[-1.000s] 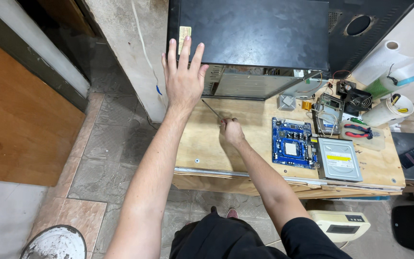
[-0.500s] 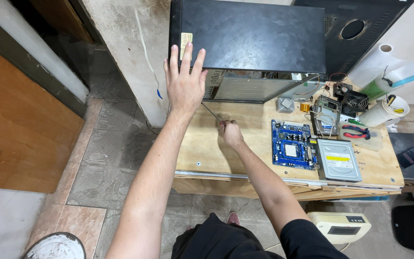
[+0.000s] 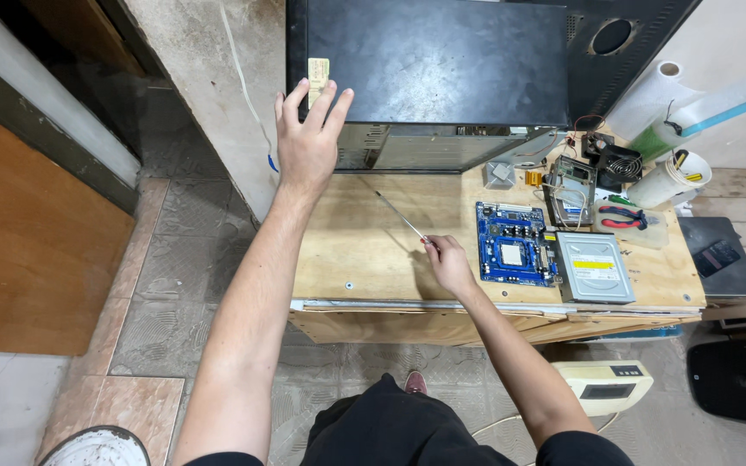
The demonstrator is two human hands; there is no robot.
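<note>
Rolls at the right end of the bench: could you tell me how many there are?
3: a white roll by the wall, a green one beside it, a white one nearer; others may be hidden.

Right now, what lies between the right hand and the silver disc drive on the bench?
In the head view, the blue circuit board lies flat between the right hand and the disc drive.

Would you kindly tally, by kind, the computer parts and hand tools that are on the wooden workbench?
Black metal computer case, steadied by the left hand: 1
Blue circuit board: 1
Grey metal disc drive: 1
Small black cooling fan: 1
Long thin screwdriver, in the right hand: 1
Red-handled pliers: 1
Total: 6
</note>
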